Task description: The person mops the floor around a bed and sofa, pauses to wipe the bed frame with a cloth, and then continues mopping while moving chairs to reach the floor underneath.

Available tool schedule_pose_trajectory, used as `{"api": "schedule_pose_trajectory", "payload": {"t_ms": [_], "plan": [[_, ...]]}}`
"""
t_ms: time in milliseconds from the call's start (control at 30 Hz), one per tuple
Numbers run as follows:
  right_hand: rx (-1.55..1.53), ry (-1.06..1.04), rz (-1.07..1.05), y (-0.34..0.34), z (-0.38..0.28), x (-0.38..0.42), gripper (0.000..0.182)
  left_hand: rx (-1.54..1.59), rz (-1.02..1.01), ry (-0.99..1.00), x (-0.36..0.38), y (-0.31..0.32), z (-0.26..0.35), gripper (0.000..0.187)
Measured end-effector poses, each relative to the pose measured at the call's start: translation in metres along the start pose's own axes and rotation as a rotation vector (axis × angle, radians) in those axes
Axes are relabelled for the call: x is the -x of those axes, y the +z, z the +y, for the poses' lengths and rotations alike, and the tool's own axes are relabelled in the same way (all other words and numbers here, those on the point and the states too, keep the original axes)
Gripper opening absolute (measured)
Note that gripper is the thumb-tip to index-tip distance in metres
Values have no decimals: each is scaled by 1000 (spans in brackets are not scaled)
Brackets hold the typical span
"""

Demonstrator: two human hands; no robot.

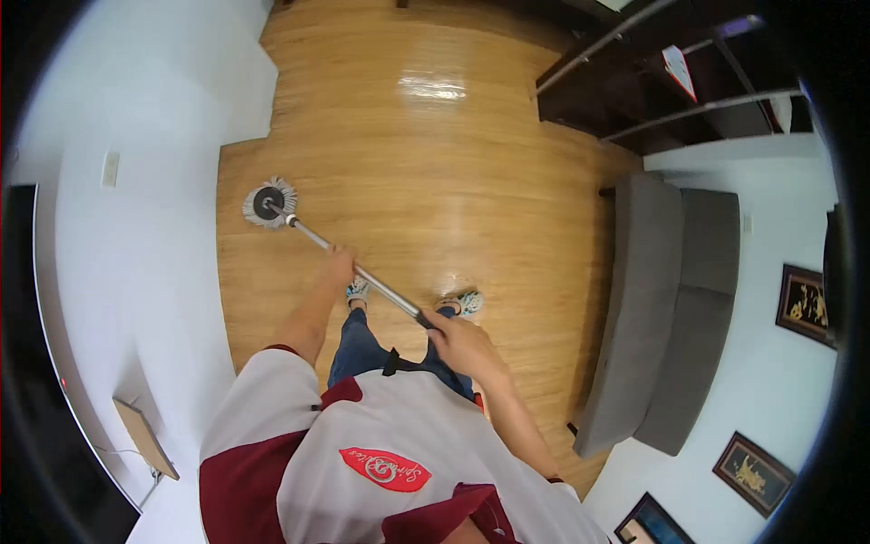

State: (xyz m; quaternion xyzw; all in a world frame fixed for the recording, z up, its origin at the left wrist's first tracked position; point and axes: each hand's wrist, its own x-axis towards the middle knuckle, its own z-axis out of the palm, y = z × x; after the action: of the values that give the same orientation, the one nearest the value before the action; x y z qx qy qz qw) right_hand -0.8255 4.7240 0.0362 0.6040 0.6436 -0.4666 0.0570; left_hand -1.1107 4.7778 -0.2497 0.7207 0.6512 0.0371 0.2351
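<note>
A spin mop [390,292] with a silver shaft slants from my body toward the far left. Its round head, a dark disc ringed with grey-white strands, rests on the wooden floor [507,199] near the left wall. My left hand [342,263] is wrapped round the middle of the shaft. Closer to my waist, my right hand [462,344] grips the dark upper end of the handle. Both shoes are on the floor below the shaft, one on each side of it.
Along the right wall stands a grey sofa [648,317], with framed pictures [754,473] behind it. Dark shelving [625,86] is at the back right. On the left, the white wall [163,236] juts out farther ahead; a black screen [45,381] lies along it.
</note>
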Motion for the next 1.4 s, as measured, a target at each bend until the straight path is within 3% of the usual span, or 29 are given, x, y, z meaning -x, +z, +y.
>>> {"api": "schedule_pose_trajectory", "payload": {"t_ms": [133, 167, 200, 233, 267, 300, 367, 433, 467, 567, 633, 667, 700, 733, 767, 800, 833, 867, 933, 967, 1067, 1133, 1167, 1200, 1233, 1267, 1333, 1367, 1400], "plan": [[-161, 162, 160, -60, 122, 91, 38, 163, -167, 130, -43, 154, 137, 19], [-193, 256, 219, -82, 143, 125, 39, 204, -156, 471, -40, 105, 217, 14], [-223, 346, 273, -107, 154, 159, 39, 296, -200, 379, -46, 129, 283, 15], [-121, 443, 356, -130, 160, 189, 37, 454, -93, 509, -45, 129, 345, 17], [-85, 645, 322, -160, 153, 210, 38, 497, -192, 595, -52, 125, 399, 17], [-16, 602, 455, -168, 168, 230, 40, 538, -183, 689, -59, 134, 449, 15], [-22, 580, 527, -192, 177, 248, 45, 554, -228, 751, -76, 158, 525, 16], [78, 605, 478, -214, 187, 249, 48, 432, -341, 815, -97, 152, 571, 19], [126, 626, 455, -226, 193, 250, 50, 371, -402, 850, -105, 151, 592, 21], [73, 608, 398, -261, 223, 262, 52, 551, -307, 825, -103, 149, 604, 22], [79, 451, 345, -271, 247, 265, 51, 436, -349, 785, -99, 137, 584, 23], [79, 374, 325, -276, 260, 264, 50, 419, -217, 780, -94, 136, 565, 21], [78, 317, 271, -279, 268, 255, 50, 381, -231, 748, -92, 133, 538, 21], [81, 258, 221, -279, 274, 240, 49, 330, -271, 575, -90, 144, 510, 23], [65, 162, 187, -269, 290, 221, 51, 430, -270, 619, -96, 138, 482, 21], [52, 65, 153, -253, 309, 195, 53, 244, -360, 516, -111, 178, 428, 24], [1, 39, 31, -242, 320, 166, 55, 248, -318, 469, -116, 164, 403, 23], [-19, 7, 45, -225, 331, 141, 54, 78, -447, 345, -125, 149, 386, 23], [-20, -15, 2, -220, 338, 109, 53, -291, -434, 359, -151, 142, 366, 20], [-3, -1, -43, -233, 350, 99, 52, -399, -405, 320, -160, 141, 380, 19], [21, -13, 48, -270, 431, 101, 49, -334, -391, 250, -185, 165, 460, 19], [-38, 118, 41, -313, 488, 138, 49, -265, -424, 417, -203, 247, 514, 20], [-96, 212, 74, -335, 513, 168, 50, -281, -453, 321, -197, 231, 592, 17], [-152, 309, 116, -356, 532, 203, 51, -240, -563, 319, -199, 259, 644, 18], [-204, 459, 138, -375, 548, 235, 49, -111, -596, 428, -191, 226, 722, 18], [-253, 609, 152, -390, 560, 268, 48, -101, -471, 645, -184, 265, 760, 19], [-181, 697, 288, -404, 575, 326, 49, 226, -438, 814, -170, 311, 843, 25], [-202, 730, 320, -418, 575, 346, 51, 269, -581, 858, -172, 306, 890, 27], [-225, 759, 357, -435, 572, 361, 52, 231, -512, 907, -170, 285, 935, 25]]}}
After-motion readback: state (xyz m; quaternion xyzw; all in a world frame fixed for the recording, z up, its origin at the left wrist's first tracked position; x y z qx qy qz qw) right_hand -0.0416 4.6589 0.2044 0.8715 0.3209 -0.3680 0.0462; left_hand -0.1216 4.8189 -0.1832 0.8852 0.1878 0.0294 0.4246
